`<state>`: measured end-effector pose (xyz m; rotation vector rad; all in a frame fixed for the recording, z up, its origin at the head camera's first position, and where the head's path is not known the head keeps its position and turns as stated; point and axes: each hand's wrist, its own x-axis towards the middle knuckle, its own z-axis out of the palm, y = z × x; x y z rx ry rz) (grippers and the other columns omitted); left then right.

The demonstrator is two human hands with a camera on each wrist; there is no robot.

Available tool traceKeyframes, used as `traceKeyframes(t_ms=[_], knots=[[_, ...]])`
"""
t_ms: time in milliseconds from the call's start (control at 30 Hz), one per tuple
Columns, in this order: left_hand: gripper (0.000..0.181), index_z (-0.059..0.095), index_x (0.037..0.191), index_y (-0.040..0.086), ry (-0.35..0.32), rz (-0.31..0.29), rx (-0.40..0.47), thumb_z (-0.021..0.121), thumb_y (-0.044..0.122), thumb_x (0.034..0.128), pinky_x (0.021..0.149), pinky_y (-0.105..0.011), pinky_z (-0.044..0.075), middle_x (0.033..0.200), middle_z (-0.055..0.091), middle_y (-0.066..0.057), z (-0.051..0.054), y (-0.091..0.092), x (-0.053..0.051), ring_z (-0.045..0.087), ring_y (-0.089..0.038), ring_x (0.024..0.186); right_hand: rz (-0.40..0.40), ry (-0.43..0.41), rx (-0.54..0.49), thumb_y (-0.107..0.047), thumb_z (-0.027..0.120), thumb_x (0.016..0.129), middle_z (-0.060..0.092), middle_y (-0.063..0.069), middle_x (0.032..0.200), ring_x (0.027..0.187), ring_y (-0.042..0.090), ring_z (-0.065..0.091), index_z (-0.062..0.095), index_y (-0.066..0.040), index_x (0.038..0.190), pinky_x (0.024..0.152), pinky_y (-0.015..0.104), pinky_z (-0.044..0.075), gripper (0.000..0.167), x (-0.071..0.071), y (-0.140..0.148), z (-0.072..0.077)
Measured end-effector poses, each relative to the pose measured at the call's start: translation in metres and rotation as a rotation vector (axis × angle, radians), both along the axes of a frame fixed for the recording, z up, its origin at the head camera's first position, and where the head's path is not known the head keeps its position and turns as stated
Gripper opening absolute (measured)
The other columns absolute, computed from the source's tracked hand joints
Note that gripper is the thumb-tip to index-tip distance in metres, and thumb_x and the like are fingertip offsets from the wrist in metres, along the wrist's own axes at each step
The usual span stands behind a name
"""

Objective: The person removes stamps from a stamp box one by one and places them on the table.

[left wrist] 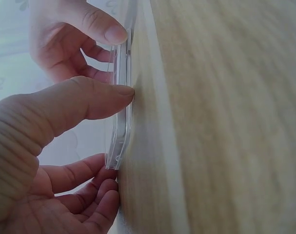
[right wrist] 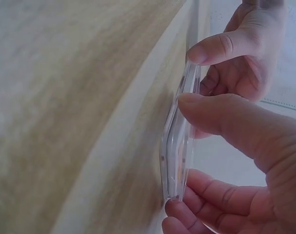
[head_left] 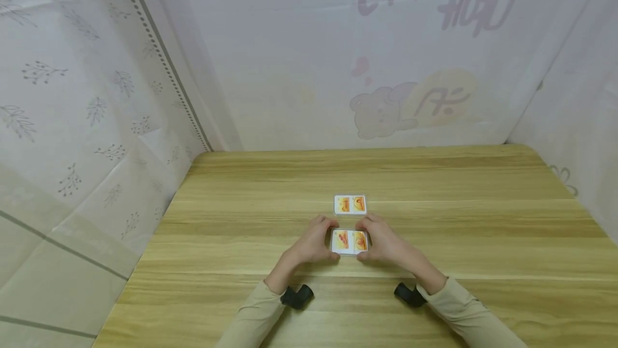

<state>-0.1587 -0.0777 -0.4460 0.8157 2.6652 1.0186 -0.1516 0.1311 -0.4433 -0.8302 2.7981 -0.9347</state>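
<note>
Both hands hold one flat, clear plastic case (head_left: 350, 243) with a white card in it, printed with two yellow-orange pictures. My left hand (head_left: 316, 242) grips the left end, thumb at the near edge and fingers at the far edge. At the right end my right hand (head_left: 384, 242) grips it the same way. Side on, the case's clear rim (left wrist: 122, 109) shows between left thumb and fingers, and its rim (right wrist: 174, 146) appears likewise in the right wrist view. A second, similar case (head_left: 350, 205) lies just beyond, untouched.
The wood-grain table (head_left: 232, 203) extends around the hands and both cases. Patterned curtains (head_left: 289, 69) hang behind it and at the sides. A black wrist device (head_left: 298, 297) sits at the left cuff, another black device (head_left: 410, 295) at the right.
</note>
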Motion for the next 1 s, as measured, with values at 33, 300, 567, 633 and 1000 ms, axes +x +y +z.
traceKeyframes(t_ms=[33,300,567,633,1000], knots=[[0.06,0.055,0.114,-0.005,-0.001,0.002,-0.001,0.082,0.006,0.0615,0.091,-0.039,0.04,0.107,0.051,-0.012,0.0,0.0,0.0,0.046,-0.026,0.103,0.003,0.002,-0.003,-0.009,0.086,0.06,0.054,0.005,0.094,0.084,0.018,0.049,0.058,0.002,0.097,0.072,0.029,0.045,0.048,0.0,0.0,0.0],[0.061,0.055,0.114,-0.005,0.002,0.0,0.002,0.083,0.006,0.0606,0.091,-0.038,0.041,0.106,0.051,-0.011,0.0,0.0,0.0,0.046,-0.026,0.102,0.009,0.008,-0.017,-0.008,0.086,0.06,0.053,0.005,0.093,0.083,0.018,0.047,0.058,0.002,0.097,0.07,0.027,0.043,0.047,0.0,0.001,0.003],[0.06,0.055,0.113,-0.006,0.001,-0.001,-0.002,0.083,0.005,0.0606,0.091,-0.039,0.041,0.105,0.051,-0.012,0.0,0.0,0.0,0.046,-0.026,0.102,0.0,0.001,-0.009,-0.01,0.086,0.059,0.054,0.006,0.096,0.085,0.017,0.045,0.059,0.003,0.098,0.072,0.028,0.042,0.049,0.002,0.0,0.006],[0.061,0.055,0.113,-0.005,0.004,-0.003,-0.007,0.083,0.006,0.0605,0.09,-0.038,0.041,0.105,0.051,-0.011,0.0,0.0,-0.001,0.046,-0.025,0.102,-0.005,-0.004,-0.008,-0.01,0.086,0.06,0.054,0.007,0.097,0.086,0.018,0.046,0.059,0.003,0.099,0.073,0.029,0.043,0.049,0.002,0.0,0.007],[0.061,0.055,0.113,-0.006,0.015,-0.002,-0.015,0.083,0.006,0.0603,0.091,-0.038,0.041,0.104,0.051,-0.01,0.0,-0.001,-0.001,0.047,-0.025,0.101,-0.029,-0.03,0.007,-0.008,0.085,0.061,0.055,0.011,0.105,0.097,0.026,0.051,0.059,0.006,0.107,0.085,0.042,0.046,0.055,0.003,0.003,0.016]])
